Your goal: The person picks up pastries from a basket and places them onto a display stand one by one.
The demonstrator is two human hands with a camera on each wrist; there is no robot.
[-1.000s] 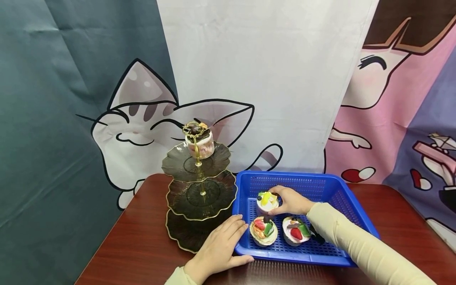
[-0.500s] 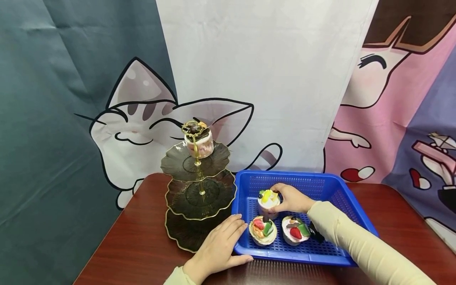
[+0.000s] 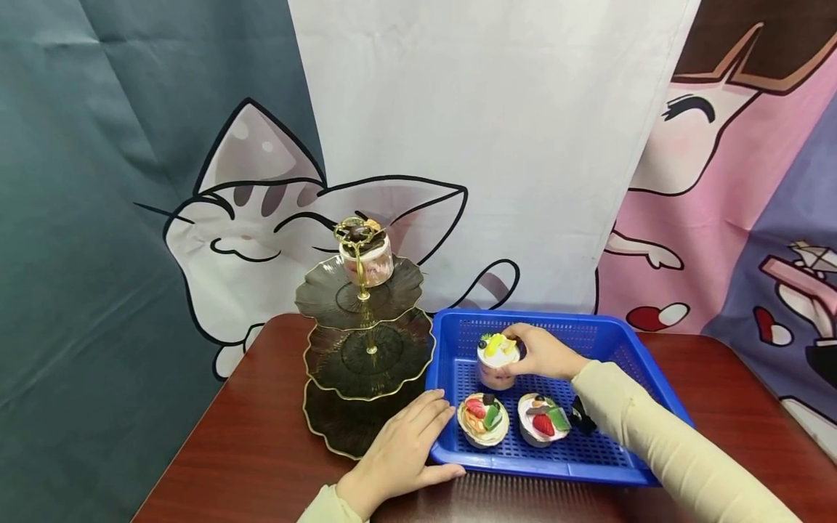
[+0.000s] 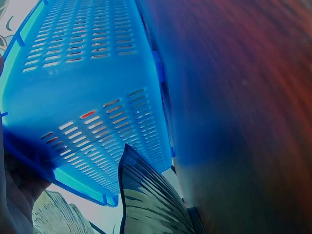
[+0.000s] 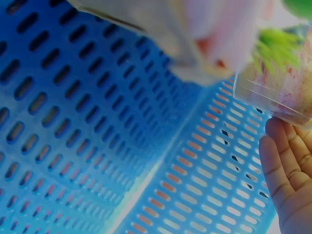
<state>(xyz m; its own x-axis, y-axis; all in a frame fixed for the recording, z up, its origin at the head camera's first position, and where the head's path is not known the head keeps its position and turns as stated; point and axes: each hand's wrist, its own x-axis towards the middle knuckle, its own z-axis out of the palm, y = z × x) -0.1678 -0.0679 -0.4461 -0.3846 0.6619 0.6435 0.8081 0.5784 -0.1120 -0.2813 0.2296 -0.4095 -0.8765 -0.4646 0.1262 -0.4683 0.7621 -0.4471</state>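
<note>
My right hand [image 3: 544, 351] pinches a clear dessert cup [image 3: 495, 375] between thumb and fingers, over the back left part of the blue basket [image 3: 543, 472]. White cream and yellow fruit top the cup, which stands upright. In the right wrist view the dessert cup [image 5: 278, 95] is partly cut off at the right edge. My left hand [image 3: 407, 444] rests at the basket's left front corner, fingers straight along the rim and thumb at the front edge. Two fruit-topped tarts, a left tart [image 3: 482, 421] and a right tart [image 3: 543, 421], lie in the basket's front part.
Left of the basket stands a three-tier dark scalloped stand [image 3: 369, 356] with gold edges. Another dessert cup [image 3: 369, 263] with a dark topping sits on its top tier, beside the gold handle. A black item [image 3: 582, 415] lies in the basket under the right sleeve. A printed cloth [image 3: 510, 145] hangs behind.
My right hand has raised the yellow-topped dessert cup a little and shifted it slightly right, away from the left tart. The left hand has stayed at the basket's corner.
</note>
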